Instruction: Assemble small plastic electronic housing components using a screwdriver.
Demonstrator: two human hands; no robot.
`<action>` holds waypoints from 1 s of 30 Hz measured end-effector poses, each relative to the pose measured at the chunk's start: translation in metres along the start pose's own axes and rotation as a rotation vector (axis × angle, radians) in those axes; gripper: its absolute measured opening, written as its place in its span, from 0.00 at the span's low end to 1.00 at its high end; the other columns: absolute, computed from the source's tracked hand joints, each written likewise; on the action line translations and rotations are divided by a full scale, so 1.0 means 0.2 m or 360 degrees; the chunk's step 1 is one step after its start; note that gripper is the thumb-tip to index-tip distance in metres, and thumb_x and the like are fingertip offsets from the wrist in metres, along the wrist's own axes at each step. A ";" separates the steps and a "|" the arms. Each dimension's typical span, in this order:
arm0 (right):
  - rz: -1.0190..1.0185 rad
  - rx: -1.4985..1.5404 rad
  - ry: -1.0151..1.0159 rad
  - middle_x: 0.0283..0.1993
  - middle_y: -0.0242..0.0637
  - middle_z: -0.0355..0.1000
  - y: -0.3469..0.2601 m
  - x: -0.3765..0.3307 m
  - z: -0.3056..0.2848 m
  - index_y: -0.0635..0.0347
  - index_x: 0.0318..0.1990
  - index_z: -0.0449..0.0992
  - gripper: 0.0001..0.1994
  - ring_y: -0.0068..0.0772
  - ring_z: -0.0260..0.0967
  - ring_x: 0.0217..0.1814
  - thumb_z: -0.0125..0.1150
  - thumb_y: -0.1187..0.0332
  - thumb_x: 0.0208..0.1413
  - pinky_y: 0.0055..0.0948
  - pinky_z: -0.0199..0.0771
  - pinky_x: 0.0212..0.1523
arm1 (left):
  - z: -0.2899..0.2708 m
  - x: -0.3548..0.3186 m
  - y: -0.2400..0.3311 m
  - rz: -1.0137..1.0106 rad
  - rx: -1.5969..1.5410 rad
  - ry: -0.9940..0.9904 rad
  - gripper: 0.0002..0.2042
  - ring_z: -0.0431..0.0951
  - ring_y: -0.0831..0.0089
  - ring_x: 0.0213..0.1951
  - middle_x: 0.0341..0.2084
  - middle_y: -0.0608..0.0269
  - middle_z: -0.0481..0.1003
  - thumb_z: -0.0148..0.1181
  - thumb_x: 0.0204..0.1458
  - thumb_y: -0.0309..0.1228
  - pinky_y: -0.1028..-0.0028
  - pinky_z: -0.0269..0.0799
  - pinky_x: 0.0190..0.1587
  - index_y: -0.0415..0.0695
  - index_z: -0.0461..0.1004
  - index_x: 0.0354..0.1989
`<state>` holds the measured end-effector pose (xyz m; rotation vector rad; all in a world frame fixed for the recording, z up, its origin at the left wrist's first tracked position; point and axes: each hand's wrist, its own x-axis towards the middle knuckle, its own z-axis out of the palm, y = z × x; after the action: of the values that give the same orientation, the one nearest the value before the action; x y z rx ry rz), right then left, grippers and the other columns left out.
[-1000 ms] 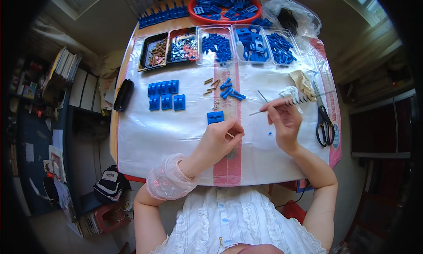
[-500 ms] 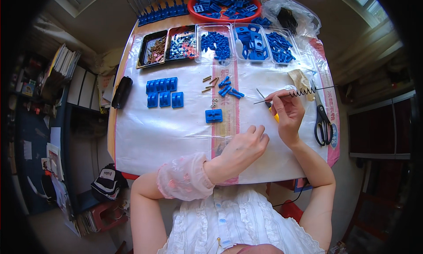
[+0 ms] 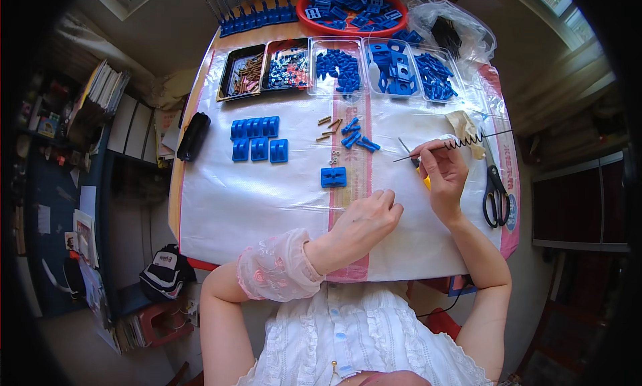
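My right hand (image 3: 446, 185) pinches a thin black rod with a spring-like coil (image 3: 465, 141), held level above the table's right side. Under that hand lies a screwdriver with a yellow handle (image 3: 426, 181), partly hidden. My left hand (image 3: 364, 220) is closed over the near middle of the table, its fingertips curled together; anything in them is hidden. Just beyond it sits a single blue block (image 3: 334, 177). Past the block are a few tiny nuts (image 3: 335, 157), several brass-coloured screws (image 3: 328, 133) and several small blue plastic pieces (image 3: 358, 137).
Blue blocks (image 3: 255, 128) stand in two rows at left, near a black case (image 3: 194, 137). Along the back are trays of screws (image 3: 245, 73), nuts (image 3: 286, 68) and blue parts, behind them a red basin (image 3: 306, 26). Black-handled scissors (image 3: 495, 202) lie at right.
The whole view has shifted slightly, with the table's contents now a little further right. My left hand has drawn slightly left relative to the table. My right hand keeps hold of the coiled rod.
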<state>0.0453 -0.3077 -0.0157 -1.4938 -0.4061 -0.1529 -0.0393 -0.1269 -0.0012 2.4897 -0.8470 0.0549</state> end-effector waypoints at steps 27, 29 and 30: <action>0.0392 -0.2311 -0.0101 0.41 0.57 0.80 0.01 1.17 -0.77 0.66 0.39 0.81 0.11 0.51 0.81 0.44 0.56 0.71 0.52 0.44 0.81 0.44 | -0.32 0.10 -0.09 -0.0162 0.0193 0.0234 0.06 0.78 0.57 0.38 0.32 0.55 0.73 0.61 0.46 0.18 0.63 0.76 0.39 0.41 0.75 0.32; 0.0489 -0.2497 -0.0070 0.50 0.57 0.78 0.06 1.26 -0.76 0.62 0.45 0.82 0.15 0.56 0.76 0.56 0.57 0.70 0.52 0.50 0.76 0.56 | -0.42 0.11 -0.21 -0.0272 0.0054 0.0448 0.05 0.79 0.55 0.38 0.34 0.55 0.76 0.61 0.50 0.21 0.60 0.77 0.40 0.42 0.78 0.35; 0.0464 -0.2552 -0.0030 0.50 0.56 0.78 0.09 1.28 -0.74 0.62 0.46 0.82 0.15 0.56 0.77 0.55 0.58 0.69 0.52 0.50 0.76 0.55 | -0.48 0.11 -0.26 -0.0394 0.0074 0.0460 0.05 0.80 0.56 0.36 0.33 0.55 0.76 0.62 0.51 0.23 0.60 0.77 0.40 0.42 0.79 0.35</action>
<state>0.3125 -0.4143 0.0546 -3.1041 0.0173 -0.2490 0.0212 -0.0576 0.0635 2.5282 -0.4202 0.3428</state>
